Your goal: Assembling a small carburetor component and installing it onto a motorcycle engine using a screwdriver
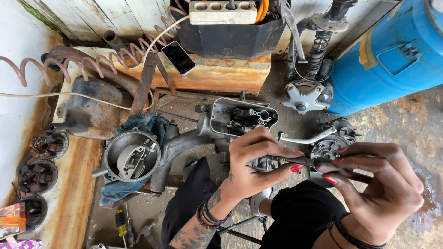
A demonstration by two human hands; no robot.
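Note:
My left hand point(256, 163) pinches one end of a thin dark metal rod point(288, 160) between thumb and fingers. My right hand point(374, 184) grips the rod's other end with fingertips closed. Both hands hover above my knees in black trousers point(300, 214). Just behind them lies an open grey engine casing point(242, 115) with small parts inside, and a silver lever point(307, 138) sticks out to its right. A small grey part under my left hand is mostly hidden.
A round metal cover point(131, 156) rests on a blue rag point(150, 124) at left. A phone point(178, 57) lies on a rusty box. A blue barrel point(392, 50) stands at right. A screwdriver point(121, 223) lies on the floor. Coiled hose point(55, 62) runs at upper left.

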